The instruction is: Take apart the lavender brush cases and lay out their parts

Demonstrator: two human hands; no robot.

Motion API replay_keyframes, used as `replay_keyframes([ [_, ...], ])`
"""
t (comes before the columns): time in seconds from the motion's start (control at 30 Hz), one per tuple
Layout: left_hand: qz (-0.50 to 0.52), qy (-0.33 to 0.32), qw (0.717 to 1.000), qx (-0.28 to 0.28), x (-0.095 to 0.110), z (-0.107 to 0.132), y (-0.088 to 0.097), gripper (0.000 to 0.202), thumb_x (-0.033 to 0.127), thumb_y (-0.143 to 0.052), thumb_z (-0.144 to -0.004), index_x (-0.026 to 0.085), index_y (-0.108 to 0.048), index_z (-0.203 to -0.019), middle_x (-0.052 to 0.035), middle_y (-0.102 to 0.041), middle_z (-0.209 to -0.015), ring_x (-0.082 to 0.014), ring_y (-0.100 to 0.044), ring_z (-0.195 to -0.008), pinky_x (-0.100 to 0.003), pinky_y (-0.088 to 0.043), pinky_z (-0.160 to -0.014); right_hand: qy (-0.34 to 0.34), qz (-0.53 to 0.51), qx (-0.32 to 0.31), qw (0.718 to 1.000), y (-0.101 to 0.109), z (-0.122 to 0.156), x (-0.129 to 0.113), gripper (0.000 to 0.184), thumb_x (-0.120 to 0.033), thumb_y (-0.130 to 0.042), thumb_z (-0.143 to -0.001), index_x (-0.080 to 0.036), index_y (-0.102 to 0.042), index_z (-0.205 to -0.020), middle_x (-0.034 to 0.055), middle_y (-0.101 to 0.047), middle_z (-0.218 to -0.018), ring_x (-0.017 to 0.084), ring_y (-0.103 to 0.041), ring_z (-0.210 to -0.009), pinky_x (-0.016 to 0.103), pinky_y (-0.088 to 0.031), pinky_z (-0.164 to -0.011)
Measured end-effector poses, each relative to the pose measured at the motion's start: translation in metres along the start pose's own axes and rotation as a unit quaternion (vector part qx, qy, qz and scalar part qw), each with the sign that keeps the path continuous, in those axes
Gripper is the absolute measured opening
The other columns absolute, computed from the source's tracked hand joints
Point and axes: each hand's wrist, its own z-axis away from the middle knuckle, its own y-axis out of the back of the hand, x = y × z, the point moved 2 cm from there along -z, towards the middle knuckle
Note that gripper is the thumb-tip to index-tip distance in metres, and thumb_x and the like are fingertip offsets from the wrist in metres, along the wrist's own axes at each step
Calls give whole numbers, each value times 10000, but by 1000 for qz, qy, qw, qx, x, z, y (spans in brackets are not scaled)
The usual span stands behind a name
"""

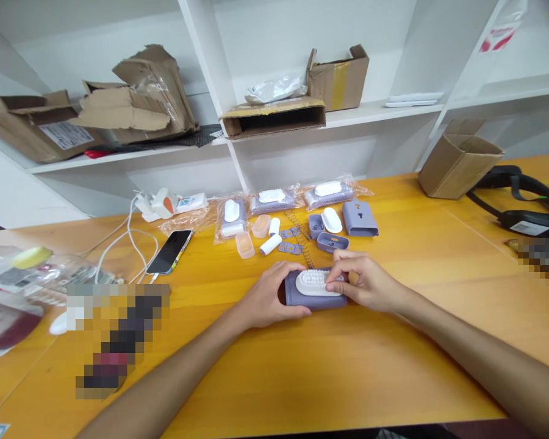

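Observation:
A purple-grey plastic case (318,300) lies on the table in front of me. On its top sits a white oval brush (312,281) with rows of short bristles facing up. My left hand (274,296) grips the case's left end, thumb along the near side and fingers at the far side. With finger and thumb pinched together, my right hand (359,280) holds the brush at its right end, hiding that end. Just beyond the case are coil springs (305,247), purple slotted plates (291,248), white rollers (271,244) and translucent peach cups (244,244).
Farther back lie a purple housing (360,219), small purple cups (333,242), a white oval part (332,220) and bagged brush units (328,194). A charging phone (169,251) and power adapters (158,204) are left. A cardboard box (460,161) and black headset (521,207) stand right.

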Motion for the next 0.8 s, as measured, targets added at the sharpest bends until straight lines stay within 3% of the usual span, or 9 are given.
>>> replay_keyframes([
  [0.8, 14, -16, 1000, -7, -1, -2, 2, 664, 475, -920, -727, 253, -601, -1266, -79, -688, -1282, -306, -655, -1174, -452, -500, -1065, 10, -4, 2, 1000, -2, 0, 0, 180, -353, -714, -988, -227, -789, -884, 39, -629, -811, 192, -605, -756, 335, -477, -686],
])
